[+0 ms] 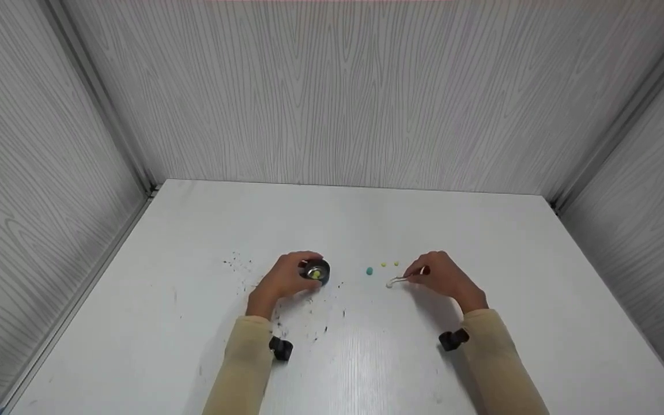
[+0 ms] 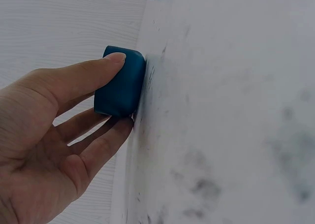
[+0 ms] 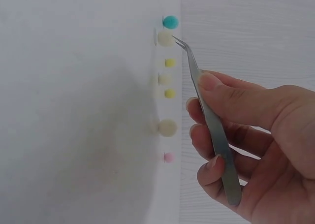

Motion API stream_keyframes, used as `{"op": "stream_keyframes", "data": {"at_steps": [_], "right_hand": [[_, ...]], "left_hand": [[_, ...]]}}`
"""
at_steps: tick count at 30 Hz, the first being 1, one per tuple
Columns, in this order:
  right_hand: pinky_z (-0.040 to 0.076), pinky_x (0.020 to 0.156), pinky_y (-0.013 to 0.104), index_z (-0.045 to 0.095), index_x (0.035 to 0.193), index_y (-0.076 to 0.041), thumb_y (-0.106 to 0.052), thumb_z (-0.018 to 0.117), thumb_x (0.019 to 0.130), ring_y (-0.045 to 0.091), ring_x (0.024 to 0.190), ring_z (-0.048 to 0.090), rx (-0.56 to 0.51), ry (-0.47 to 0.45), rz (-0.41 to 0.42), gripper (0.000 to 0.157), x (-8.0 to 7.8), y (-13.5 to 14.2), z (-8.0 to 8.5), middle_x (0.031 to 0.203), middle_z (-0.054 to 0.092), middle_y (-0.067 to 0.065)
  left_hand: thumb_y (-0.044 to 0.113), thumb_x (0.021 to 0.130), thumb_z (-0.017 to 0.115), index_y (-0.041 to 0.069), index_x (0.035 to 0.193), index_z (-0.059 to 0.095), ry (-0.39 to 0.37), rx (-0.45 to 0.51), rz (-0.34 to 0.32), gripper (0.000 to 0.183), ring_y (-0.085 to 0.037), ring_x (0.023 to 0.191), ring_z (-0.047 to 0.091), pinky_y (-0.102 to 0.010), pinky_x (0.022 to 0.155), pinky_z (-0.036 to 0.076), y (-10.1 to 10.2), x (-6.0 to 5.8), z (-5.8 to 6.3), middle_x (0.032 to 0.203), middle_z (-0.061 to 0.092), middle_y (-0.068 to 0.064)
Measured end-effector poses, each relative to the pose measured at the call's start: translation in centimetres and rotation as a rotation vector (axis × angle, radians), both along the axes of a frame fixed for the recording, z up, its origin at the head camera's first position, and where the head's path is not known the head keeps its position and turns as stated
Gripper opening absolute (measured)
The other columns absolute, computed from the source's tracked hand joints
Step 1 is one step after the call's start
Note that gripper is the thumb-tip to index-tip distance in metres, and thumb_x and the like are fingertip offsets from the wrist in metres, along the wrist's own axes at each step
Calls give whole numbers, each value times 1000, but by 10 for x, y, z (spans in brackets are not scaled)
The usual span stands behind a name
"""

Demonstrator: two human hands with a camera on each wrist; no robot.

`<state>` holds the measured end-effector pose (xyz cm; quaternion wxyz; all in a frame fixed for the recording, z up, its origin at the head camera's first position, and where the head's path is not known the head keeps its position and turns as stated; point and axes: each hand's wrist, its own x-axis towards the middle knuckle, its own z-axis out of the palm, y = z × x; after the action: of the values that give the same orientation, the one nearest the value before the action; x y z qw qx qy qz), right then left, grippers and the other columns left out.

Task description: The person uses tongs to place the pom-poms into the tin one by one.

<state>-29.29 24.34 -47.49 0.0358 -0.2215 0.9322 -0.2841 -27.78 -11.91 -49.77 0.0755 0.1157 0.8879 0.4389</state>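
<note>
My left hand (image 1: 283, 279) grips a small round cup (image 1: 324, 266) by its sides. It is dark blue outside in the left wrist view, with yellow-green bits (image 1: 316, 275) inside. Between thumb and fingers, my right hand (image 1: 440, 278) holds metal bent-tip tweezers (image 3: 211, 118). Their slightly parted tips overlap a white ball (image 3: 165, 38) in the right wrist view; whether they touch it I cannot tell. Close by lie a teal ball (image 3: 171, 22), two yellow balls, one nearer the tips (image 3: 170, 62), and a pink ball (image 3: 169, 157).
Two more whitish balls, a small one (image 3: 164, 79) and a larger one (image 3: 168, 128), are on the white table (image 1: 193, 219). Dark specks and smudges mark the surface around the left hand. Grey wood-grain panels (image 1: 309, 92) stand at the back and both sides.
</note>
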Motion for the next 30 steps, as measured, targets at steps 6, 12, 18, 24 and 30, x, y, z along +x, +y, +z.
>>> {"op": "stream_keyframes", "data": {"at_steps": [6, 12, 18, 24, 30], "right_hand": [[49, 75, 26, 84, 98, -11, -4, 76, 90, 13, 84, 61, -14, 38, 7, 13, 1, -1, 4, 99, 80, 5], [49, 76, 26, 84, 99, -11, -4, 76, 90, 13, 85, 61, -37, 45, 9, 14, 2, -4, 8, 99, 80, 5], [49, 75, 24, 84, 99, -11, -5, 77, 90, 13, 84, 62, -53, 75, 43, 13, 1, -8, 6, 98, 80, 5], [51, 76, 24, 84, 100, -11, -6, 77, 90, 14, 86, 65, -69, 82, 60, 13, 0, -14, 5, 99, 80, 5], [52, 75, 24, 83, 99, -9, -4, 77, 90, 15, 85, 67, -86, 87, 74, 12, -2, -21, 6, 98, 80, 6]], "left_hand": [[9, 85, 83, 16, 140, 64, -10, 17, 15, 58, -36, 134, 60, -55, 114, 47, 0, 0, 0, 143, 62, -13], [10, 85, 84, 15, 140, 64, -3, 17, 15, 58, -37, 134, 59, -56, 115, 46, 0, -1, 1, 144, 62, -13], [7, 85, 83, 12, 139, 64, 20, 29, -6, 57, -38, 131, 62, -54, 113, 48, 0, 0, -2, 142, 63, -14], [7, 85, 83, 12, 139, 64, 14, 40, -7, 57, -38, 131, 62, -54, 113, 49, 0, 1, -3, 142, 63, -14], [9, 86, 83, 13, 140, 63, 11, 31, -8, 57, -38, 132, 61, -55, 114, 47, 0, -1, -3, 143, 63, -14]]}}
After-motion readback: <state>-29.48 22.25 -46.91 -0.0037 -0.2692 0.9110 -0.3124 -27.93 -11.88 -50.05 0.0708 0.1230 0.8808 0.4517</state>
